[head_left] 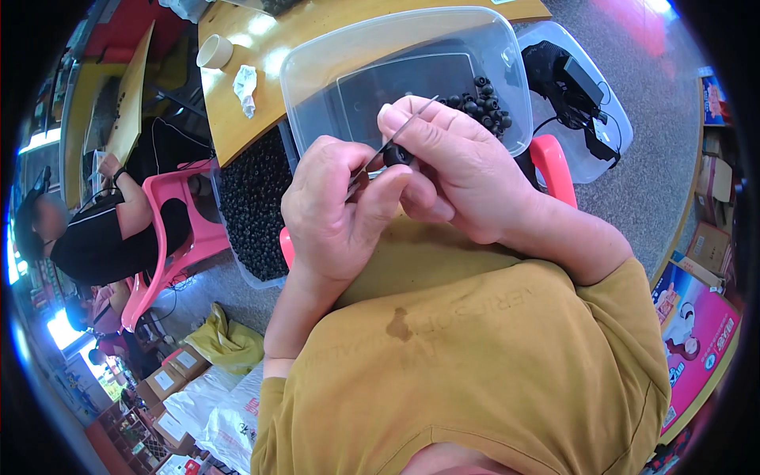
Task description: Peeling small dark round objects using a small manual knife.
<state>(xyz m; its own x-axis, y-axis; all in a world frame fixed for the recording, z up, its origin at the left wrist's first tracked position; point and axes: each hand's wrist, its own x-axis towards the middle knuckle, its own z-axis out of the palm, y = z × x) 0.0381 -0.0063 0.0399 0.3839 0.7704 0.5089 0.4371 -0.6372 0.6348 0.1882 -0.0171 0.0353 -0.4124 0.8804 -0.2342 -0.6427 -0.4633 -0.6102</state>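
Both my hands meet in front of my chest, over the near side of a clear plastic tub. My left hand (328, 210) is closed around the lower end of a thin, dark metal tool (411, 120). The tool slants up to the right, and its narrow tip stands out past my right thumb. My right hand (467, 170) grips a small, round black part (397, 154) with a hollow in it, right against the tool. Fingers partly cover both things, so whether the tool is a blade or tweezers cannot be made out. Several similar black parts (491, 107) lie in the tub.
The clear tub (313, 75) stands beside a wooden table (237, 134) bearing a white cup (214, 52) and crumpled tissue (245, 87). Left of me is a bin full of black pieces (253, 206). A white bin (613, 134) holds black cabled devices. A person sits on a pink chair (170, 214).
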